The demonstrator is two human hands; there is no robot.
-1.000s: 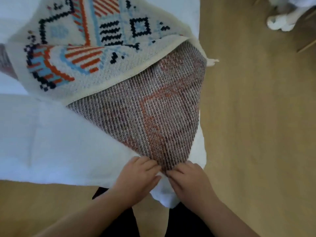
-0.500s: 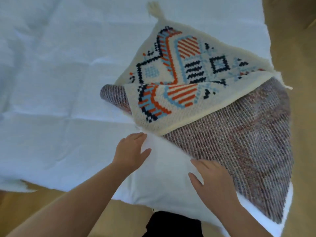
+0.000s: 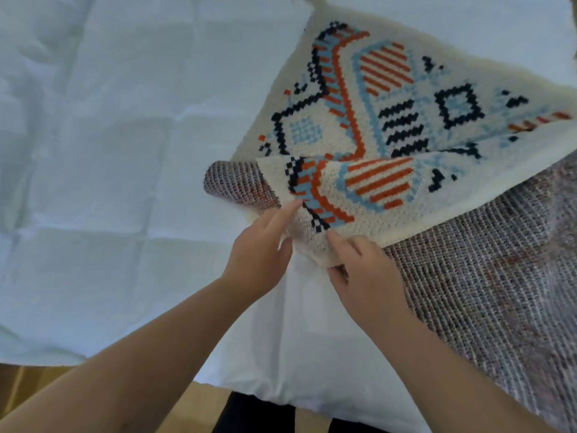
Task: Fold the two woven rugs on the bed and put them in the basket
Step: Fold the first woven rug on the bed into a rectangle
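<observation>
**Both hands move from the grey underside to the patterned corner**

A second ago the person's two hands were pinching the near point of the grey-brown, coarse-woven underside at the bed's edge; half a second ago both were lifted and spread above the sheet. Now they have closed in on the near corner of the cream woven rug with orange, pale-blue and black geometric patterning (image 3: 390, 126). The left hand (image 3: 260, 251) lies with fingers extended, the index touching the rug's left edge, thumb tucked toward the underside. The right hand (image 3: 359, 270) pinches the corner, fingers on top and thumb seemingly beneath (the thumb is mostly hidden).

The rug lies on the white quilted bedcover (image 3: 109, 151), its near flap already doubled over so the pattern shows on both layers, with the grey-brown woven backing (image 3: 468, 292) spread out below and to the right. Whether that backing belongs to the same rug or to the second one cannot be told.

The shift suggests a fresh grip for the next fold, so folding looks only partly done. No basket is in view.
</observation>
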